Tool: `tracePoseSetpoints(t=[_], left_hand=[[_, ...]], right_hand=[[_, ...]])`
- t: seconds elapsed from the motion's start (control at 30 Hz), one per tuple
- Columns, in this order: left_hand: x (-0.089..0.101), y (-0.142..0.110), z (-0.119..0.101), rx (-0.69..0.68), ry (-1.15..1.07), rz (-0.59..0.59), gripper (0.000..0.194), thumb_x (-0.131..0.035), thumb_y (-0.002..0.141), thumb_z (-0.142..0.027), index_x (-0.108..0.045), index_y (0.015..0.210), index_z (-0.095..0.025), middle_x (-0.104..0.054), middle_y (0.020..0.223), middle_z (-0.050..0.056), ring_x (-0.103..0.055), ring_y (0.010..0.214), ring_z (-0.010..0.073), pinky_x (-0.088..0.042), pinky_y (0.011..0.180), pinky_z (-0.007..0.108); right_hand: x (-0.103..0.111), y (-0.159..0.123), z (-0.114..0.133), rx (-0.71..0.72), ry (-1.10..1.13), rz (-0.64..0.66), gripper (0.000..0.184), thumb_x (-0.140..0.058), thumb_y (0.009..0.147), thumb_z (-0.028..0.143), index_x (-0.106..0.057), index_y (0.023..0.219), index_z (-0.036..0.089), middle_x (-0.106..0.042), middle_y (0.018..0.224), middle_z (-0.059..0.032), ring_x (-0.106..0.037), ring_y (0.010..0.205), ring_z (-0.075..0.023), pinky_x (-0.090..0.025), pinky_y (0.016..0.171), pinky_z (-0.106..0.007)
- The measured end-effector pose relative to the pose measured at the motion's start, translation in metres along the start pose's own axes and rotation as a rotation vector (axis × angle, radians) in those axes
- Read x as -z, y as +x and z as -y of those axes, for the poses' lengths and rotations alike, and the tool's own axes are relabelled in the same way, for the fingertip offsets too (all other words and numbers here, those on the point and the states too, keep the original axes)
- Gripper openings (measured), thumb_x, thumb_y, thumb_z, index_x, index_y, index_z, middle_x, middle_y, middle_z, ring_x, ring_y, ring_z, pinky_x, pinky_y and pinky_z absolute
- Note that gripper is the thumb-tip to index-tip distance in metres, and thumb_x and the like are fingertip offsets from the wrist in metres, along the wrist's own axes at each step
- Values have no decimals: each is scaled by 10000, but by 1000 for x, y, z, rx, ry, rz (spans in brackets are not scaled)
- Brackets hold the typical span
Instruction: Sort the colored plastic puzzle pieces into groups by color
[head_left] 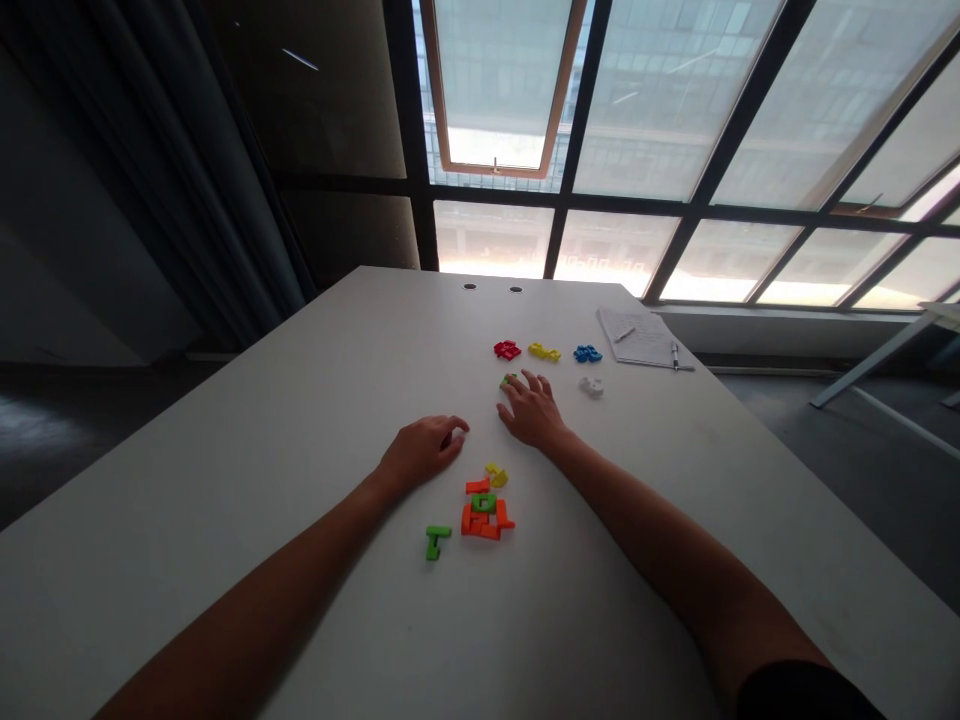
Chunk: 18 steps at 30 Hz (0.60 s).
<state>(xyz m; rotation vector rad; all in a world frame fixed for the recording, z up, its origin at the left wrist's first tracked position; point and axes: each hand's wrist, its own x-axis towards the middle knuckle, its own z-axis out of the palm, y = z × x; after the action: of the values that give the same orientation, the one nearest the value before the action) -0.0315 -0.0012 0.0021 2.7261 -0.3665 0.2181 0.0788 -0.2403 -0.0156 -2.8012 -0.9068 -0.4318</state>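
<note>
My right hand [534, 412] reaches over the white table with its fingers spread. Its fingertips are at a small green block pile [508, 380], partly covered by the fingers. My left hand [424, 450] rests on the table with fingers bent; a gap shows between thumb and forefinger, and nothing is visible in it. Closer to me lie orange blocks [487, 530] grouped around a green block [484, 503]. Just beyond them are another orange block [477, 487] and a yellow block [496, 475]. One T-shaped green block [435, 541] lies apart on the left.
Farther back sit red blocks [507, 349], yellow blocks [544, 351] and blue blocks [587, 353], with white blocks [592, 387] right of my right hand. Written paper [641, 340] with pens lies at the table's right edge. Windows [637, 110] rise behind the table [300, 420].
</note>
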Motion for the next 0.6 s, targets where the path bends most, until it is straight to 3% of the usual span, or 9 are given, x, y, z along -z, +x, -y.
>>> tracePoseSetpoints(t=[0.13,0.37,0.6], left_hand=[[-1,0,1,6,-6,2,323,-507,993,-400,-752,1176,-295,-743,897,22,-676,827,205,-488,742,314],[-1,-1,1,-4,-2,-9,334,-497,1010,-424,-754,1185,-303,-743,918,24,-676,844,212,-494,754,318],[0,-1,0,0,-11,-6,329,-499,1014,-430,-753,1178,-301,-743,912,22,-674,842,210,-480,741,315]], right_hand=[[2,-4,1,-21,-8,-15,533,-464,1075,422,-558,1528,155,-450,1676,-154,-291,1583,-366,-168,1290,-579],[4,-6,-1,33,24,15,447,-425,1099,403,-652,1424,196,-591,1568,-123,-316,1574,-352,-173,1281,-603],[7,-13,0,59,75,-97,385,-476,1077,305,-701,1367,188,-639,1514,-129,-414,1507,-343,-239,1248,-585]])
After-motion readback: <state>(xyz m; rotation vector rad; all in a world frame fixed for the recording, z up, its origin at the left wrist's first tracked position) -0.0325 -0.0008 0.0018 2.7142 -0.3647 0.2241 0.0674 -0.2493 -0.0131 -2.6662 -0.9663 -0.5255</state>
